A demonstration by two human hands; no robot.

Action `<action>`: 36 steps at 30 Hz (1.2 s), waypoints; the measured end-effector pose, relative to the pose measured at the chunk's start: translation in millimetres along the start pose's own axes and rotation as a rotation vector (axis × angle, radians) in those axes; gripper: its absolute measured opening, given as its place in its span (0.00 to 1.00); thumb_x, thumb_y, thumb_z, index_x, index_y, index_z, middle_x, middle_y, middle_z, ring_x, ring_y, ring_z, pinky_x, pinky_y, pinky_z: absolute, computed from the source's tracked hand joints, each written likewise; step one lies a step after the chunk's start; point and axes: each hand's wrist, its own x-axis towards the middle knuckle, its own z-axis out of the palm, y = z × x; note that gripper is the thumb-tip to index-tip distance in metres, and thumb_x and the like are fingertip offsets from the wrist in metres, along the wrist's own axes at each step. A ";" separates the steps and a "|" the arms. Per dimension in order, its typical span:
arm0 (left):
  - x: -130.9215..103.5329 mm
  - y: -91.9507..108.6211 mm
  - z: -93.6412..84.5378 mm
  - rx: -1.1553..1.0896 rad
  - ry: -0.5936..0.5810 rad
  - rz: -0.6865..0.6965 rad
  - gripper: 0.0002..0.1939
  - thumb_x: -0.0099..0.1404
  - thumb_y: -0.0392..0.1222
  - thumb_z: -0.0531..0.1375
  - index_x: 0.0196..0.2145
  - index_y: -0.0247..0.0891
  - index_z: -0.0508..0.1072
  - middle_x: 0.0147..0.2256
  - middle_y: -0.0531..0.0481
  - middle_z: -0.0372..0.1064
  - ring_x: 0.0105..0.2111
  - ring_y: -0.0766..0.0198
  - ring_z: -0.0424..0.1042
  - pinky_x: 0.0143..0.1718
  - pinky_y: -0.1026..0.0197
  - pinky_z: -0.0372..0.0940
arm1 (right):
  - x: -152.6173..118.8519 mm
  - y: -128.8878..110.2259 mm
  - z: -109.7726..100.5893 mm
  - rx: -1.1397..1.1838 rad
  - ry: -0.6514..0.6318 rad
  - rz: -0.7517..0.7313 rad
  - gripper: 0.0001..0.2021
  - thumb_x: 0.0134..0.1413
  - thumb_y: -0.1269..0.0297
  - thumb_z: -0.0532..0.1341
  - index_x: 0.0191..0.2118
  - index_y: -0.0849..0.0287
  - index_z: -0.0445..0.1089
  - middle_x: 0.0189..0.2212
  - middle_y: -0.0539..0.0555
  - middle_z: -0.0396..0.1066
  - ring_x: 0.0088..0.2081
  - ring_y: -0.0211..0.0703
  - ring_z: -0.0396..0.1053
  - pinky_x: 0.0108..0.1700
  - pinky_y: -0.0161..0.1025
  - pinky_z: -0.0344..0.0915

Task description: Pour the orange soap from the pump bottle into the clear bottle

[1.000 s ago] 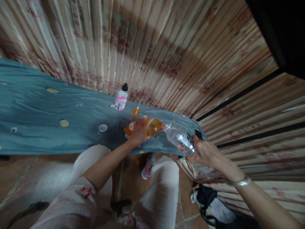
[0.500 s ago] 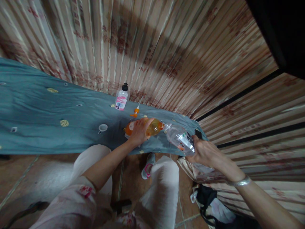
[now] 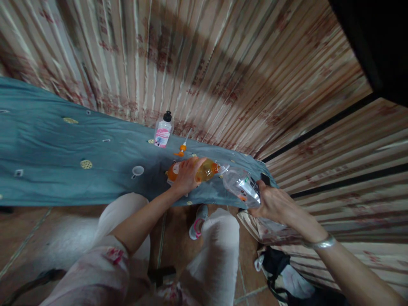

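Note:
Wrapped around the middle of an orange bottle [image 3: 205,170] is my left hand [image 3: 187,175]; the bottle lies tilted on its side, its neck pointing right. My right hand [image 3: 270,202] grips the base end of a clear plastic bottle [image 3: 239,182] with a silvery label. The two bottle mouths meet, or nearly so; I cannot tell whether one sits inside the other. Behind my left hand an orange pump head [image 3: 182,148] with a thin tube rests on the cloth. A clear bottle with a pink label and black cap [image 3: 163,132] stands farther back.
The blue-green cloth [image 3: 47,140] covers a long narrow surface. A small white strainer-like cup [image 3: 137,171] sits left of my hands. Patterned curtains [image 3: 191,63] hang behind, with dark bars [image 3: 334,123] at right. A black bag [image 3: 277,263] lies on the tiled floor.

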 end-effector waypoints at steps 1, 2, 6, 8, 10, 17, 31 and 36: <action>-0.1 -0.2 0.2 0.001 -0.001 0.001 0.42 0.52 0.35 0.65 0.62 0.41 0.53 0.57 0.39 0.59 0.58 0.48 0.59 0.57 0.46 0.56 | -0.1 0.1 0.1 -0.005 0.002 0.000 0.21 0.48 0.55 0.59 0.43 0.68 0.63 0.27 0.61 0.75 0.29 0.55 0.75 0.26 0.40 0.53; -0.3 -0.4 0.4 0.004 0.000 0.002 0.42 0.52 0.35 0.65 0.62 0.41 0.53 0.57 0.39 0.59 0.58 0.48 0.59 0.57 0.46 0.56 | -0.3 0.3 0.3 -0.008 0.004 -0.002 0.21 0.48 0.55 0.59 0.43 0.68 0.63 0.27 0.61 0.75 0.29 0.55 0.75 0.26 0.40 0.53; -0.7 -0.3 0.0 0.004 0.004 0.008 0.42 0.51 0.35 0.65 0.62 0.41 0.53 0.57 0.39 0.59 0.58 0.47 0.59 0.56 0.47 0.57 | -1.0 0.9 1.1 -0.006 0.015 -0.020 0.19 0.48 0.56 0.58 0.42 0.67 0.63 0.26 0.60 0.74 0.28 0.53 0.74 0.25 0.39 0.52; -0.8 -0.4 0.0 -0.003 0.011 0.013 0.42 0.52 0.34 0.65 0.62 0.41 0.54 0.57 0.39 0.59 0.58 0.47 0.59 0.56 0.47 0.57 | -1.2 0.7 0.9 -0.012 0.024 -0.018 0.19 0.49 0.56 0.58 0.42 0.66 0.63 0.25 0.60 0.74 0.28 0.52 0.74 0.25 0.39 0.52; -0.9 -0.9 0.6 -0.009 0.013 0.017 0.42 0.52 0.34 0.65 0.62 0.41 0.54 0.57 0.39 0.59 0.58 0.48 0.59 0.57 0.46 0.56 | -1.3 0.0 0.4 -0.023 0.027 -0.010 0.19 0.48 0.55 0.58 0.41 0.66 0.63 0.26 0.60 0.74 0.28 0.52 0.74 0.25 0.39 0.52; -0.8 -2.8 2.8 -0.009 0.009 0.007 0.42 0.53 0.36 0.65 0.62 0.41 0.53 0.58 0.38 0.58 0.58 0.47 0.59 0.58 0.46 0.55 | -0.8 -1.3 -0.8 -0.013 0.006 0.006 0.19 0.49 0.55 0.58 0.41 0.66 0.63 0.26 0.60 0.74 0.28 0.53 0.74 0.25 0.39 0.52; -0.2 -0.5 0.8 0.006 0.000 -0.002 0.41 0.53 0.35 0.65 0.62 0.42 0.53 0.57 0.39 0.59 0.58 0.48 0.60 0.56 0.47 0.56 | -0.5 0.0 0.5 -0.010 -0.018 0.010 0.23 0.48 0.53 0.59 0.43 0.68 0.63 0.27 0.63 0.74 0.29 0.55 0.75 0.25 0.39 0.51; 0.2 -0.8 1.2 0.008 -0.009 -0.005 0.41 0.53 0.36 0.65 0.62 0.42 0.54 0.57 0.39 0.59 0.58 0.48 0.60 0.57 0.47 0.56 | -0.9 0.9 1.6 -0.004 0.005 0.002 0.20 0.49 0.55 0.58 0.41 0.67 0.63 0.26 0.62 0.74 0.29 0.55 0.74 0.25 0.39 0.50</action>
